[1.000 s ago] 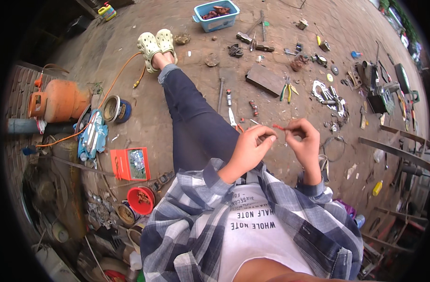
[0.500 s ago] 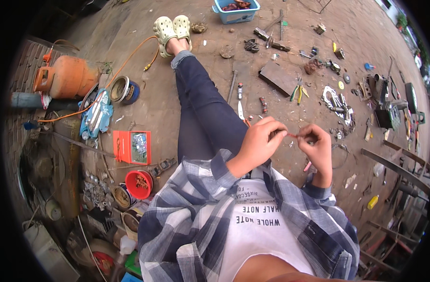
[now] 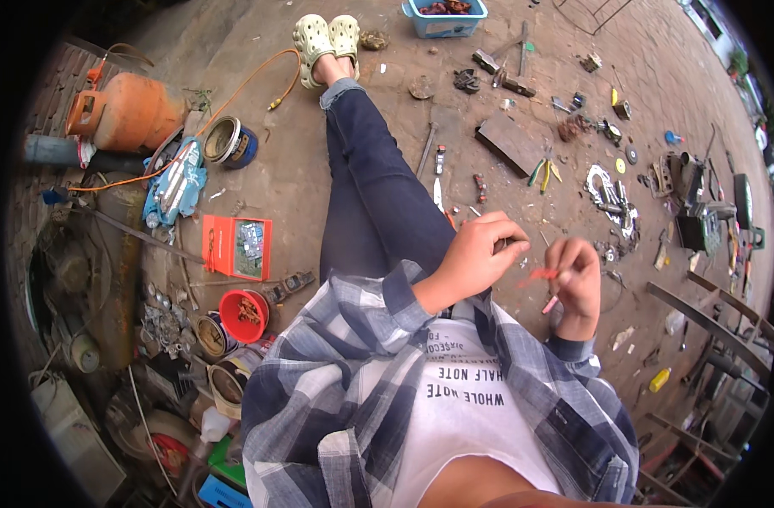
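Note:
My left hand [image 3: 480, 258] is in front of my lap with thumb and fingers pinched together. Whatever is between those fingertips is too small or hidden to make out. To its right, my right hand [image 3: 575, 275] pinches a thin red strip [image 3: 539, 275], blurred, its loose end pointing toward the left hand. A gap separates the two hands. Beyond the left hand, a knife [image 3: 438, 195] lies on the ground close to my leg. A pink-tipped stick-like piece [image 3: 551, 304] shows just below the red strip.
A brown metal block [image 3: 507, 146] and pliers [image 3: 541, 173] lie ahead, with hammers [image 3: 486, 61] farther off. At left are an orange gas cylinder [image 3: 137, 114], a red box [image 3: 220, 245] holding a circuit board and a red bucket [image 3: 234, 332] with copper-coloured scraps. Metal frames [image 3: 700, 311] stand at right.
My hands have moved apart. The red strand that stretched between them now hangs only from my right hand. The whole view has shifted slightly.

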A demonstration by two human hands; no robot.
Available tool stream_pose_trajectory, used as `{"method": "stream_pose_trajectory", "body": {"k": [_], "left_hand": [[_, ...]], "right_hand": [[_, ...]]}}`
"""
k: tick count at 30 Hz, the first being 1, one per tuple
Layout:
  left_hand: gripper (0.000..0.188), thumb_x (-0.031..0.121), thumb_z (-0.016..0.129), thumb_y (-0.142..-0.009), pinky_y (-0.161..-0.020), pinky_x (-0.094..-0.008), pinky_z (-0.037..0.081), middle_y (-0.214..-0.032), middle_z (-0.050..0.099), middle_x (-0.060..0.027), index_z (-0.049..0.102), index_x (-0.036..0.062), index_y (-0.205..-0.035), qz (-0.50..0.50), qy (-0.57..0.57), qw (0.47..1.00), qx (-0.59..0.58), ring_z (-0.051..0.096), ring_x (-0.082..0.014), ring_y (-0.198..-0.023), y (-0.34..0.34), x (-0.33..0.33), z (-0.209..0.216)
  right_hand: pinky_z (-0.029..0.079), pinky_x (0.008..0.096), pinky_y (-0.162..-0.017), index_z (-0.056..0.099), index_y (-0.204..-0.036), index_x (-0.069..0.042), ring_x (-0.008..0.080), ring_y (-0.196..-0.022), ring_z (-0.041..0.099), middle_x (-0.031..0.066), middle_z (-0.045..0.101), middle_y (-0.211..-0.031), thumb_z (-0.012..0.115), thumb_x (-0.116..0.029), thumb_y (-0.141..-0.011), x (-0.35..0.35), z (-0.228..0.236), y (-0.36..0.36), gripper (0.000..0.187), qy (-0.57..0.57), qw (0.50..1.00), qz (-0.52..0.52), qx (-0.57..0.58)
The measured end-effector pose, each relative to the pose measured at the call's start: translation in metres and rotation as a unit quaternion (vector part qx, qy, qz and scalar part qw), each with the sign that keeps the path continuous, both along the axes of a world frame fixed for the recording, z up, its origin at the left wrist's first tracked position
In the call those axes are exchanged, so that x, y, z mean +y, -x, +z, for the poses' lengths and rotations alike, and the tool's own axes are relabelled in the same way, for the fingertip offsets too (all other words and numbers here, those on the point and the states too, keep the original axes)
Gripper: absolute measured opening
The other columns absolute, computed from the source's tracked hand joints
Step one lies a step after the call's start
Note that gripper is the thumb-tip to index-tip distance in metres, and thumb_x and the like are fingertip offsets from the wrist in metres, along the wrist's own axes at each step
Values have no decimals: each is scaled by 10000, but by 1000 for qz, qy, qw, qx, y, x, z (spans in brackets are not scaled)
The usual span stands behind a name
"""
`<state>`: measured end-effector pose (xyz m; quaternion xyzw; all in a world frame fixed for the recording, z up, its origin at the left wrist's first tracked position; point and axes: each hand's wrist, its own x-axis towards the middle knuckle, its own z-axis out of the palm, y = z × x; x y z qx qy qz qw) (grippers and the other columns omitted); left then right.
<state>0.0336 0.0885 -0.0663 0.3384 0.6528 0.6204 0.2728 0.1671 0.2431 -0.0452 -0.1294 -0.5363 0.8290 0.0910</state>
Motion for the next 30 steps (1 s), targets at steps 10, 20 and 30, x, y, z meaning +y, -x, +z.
{"method": "stream_pose_trajectory", "body": {"k": [10, 20, 30], "left_hand": [[86, 68, 673, -799, -556, -269, 414, -776, 582, -52, 667, 6, -857, -5, 7, 1000, -3, 520, -124, -606, 1, -1, -2], [122, 101, 647, -834, -576, -285, 446, -801, 590, -65, 668, 6, -907, -18, 31, 998, 46, 565, -159, -640, 2, -2, -5], [128, 100, 623, -839, -612, -296, 465, -815, 598, -100, 660, 10, -923, -26, 38, 998, 47, 587, -198, -665, -1, 1, -11]], "right_hand": [[462, 203, -589, 558, -773, 20, 101, -664, 554, 88, 581, -840, 614, 82, -754, -1, 5, 3, 86, -85, 991, 92, -49], [450, 197, -555, 558, -780, 17, 93, -650, 552, 72, 584, -818, 630, 66, -740, -6, 5, 12, 96, -209, 968, 21, -134], [465, 184, -594, 579, -823, 31, 63, -681, 574, 58, 613, -861, 643, 67, -753, -6, -11, 14, 102, -285, 936, -140, -152]]}}
